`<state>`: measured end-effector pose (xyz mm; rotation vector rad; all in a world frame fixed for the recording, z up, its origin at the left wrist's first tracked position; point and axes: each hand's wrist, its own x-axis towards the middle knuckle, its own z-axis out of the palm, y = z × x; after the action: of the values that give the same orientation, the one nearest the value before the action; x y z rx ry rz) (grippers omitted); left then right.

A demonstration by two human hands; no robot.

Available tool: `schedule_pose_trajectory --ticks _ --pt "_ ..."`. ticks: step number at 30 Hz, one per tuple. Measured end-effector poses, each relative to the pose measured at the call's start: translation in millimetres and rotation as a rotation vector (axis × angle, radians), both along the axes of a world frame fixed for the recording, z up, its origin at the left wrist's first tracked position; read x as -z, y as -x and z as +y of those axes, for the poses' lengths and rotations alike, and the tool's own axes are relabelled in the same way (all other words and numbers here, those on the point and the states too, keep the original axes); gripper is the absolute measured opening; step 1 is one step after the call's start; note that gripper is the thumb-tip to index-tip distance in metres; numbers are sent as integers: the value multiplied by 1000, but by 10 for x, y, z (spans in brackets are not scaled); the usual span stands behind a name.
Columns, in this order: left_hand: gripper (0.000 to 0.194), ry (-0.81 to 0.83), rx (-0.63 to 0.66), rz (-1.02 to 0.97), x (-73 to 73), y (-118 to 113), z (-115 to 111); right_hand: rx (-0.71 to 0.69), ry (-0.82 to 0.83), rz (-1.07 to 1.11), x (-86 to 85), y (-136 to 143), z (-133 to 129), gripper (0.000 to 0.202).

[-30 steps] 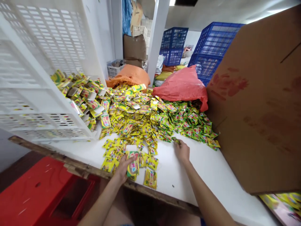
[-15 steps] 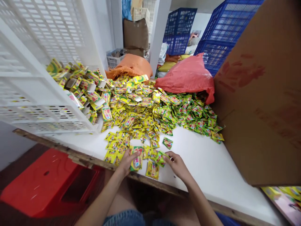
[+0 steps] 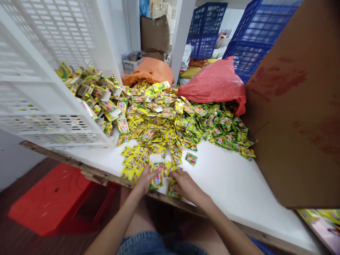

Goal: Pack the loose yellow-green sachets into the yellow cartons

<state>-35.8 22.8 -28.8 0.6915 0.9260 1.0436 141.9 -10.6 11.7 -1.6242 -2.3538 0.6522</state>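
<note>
My left hand point(image 3: 146, 179) is closed around a small yellow-and-green printed carton point(image 3: 157, 173) with its white flap up, held upright at the table's front edge. Just right of the carton, my right hand point(image 3: 184, 182) is curled with its fingertips low over a sachet point(image 3: 172, 187), which it partly covers. Its fingers hide most of what they pinch. Yellow sachets point(image 3: 129, 172) lie loosely to the left of the carton. A single green sachet point(image 3: 191, 158) rests apart, beyond my right hand.
Behind is a heap of yellow sachets point(image 3: 159, 136), cartons point(image 3: 143, 109) and green sachets point(image 3: 223, 127). A white crate point(image 3: 50, 95) with cartons stands left, a cardboard box point(image 3: 287, 141) right. Orange point(image 3: 152, 67) and red sacks point(image 3: 215, 81) lie behind; a red stool point(image 3: 50, 198) stands below left.
My right hand has moved left, bringing the green sachet it pinched towards the carton; that sachet is now mostly hidden. My left hand still holds the carton. The whole view has shifted slightly.
</note>
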Motion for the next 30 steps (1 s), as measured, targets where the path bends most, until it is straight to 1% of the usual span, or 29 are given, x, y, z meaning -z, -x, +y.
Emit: schedule_pose_trajectory --ticks 2,3,5,8,10,13,16,21,24,27,30 --pt "44 -10 28 -3 3 6 -8 99 37 -7 85 -1 -44 35" --pt "43 -11 41 3 2 8 -13 139 55 -4 127 -10 -67 38" --pt "41 -16 73 24 -1 10 -20 174 87 15 191 -29 -106 35" --pt "38 -50 125 20 -5 8 -29 134 109 44 214 -55 -164 25" --pt "35 -78 146 -25 -8 9 -35 91 98 76 200 -86 -223 23" --pt "31 -100 185 -64 -18 13 -41 43 135 209 184 -165 -327 36" --pt "29 -100 248 -12 -36 13 -40 37 204 308 186 -221 -375 44" --pt "35 -127 371 80 -70 -1 -26 45 246 259 172 -136 -299 34" --pt "40 -142 373 112 -81 0 -20 33 210 272 161 -70 -287 36" --pt "44 -134 359 134 -84 7 -18 14 177 343 163 -53 -331 44" --pt "46 -142 357 154 -75 9 -19 27 184 390 197 -46 -365 48"
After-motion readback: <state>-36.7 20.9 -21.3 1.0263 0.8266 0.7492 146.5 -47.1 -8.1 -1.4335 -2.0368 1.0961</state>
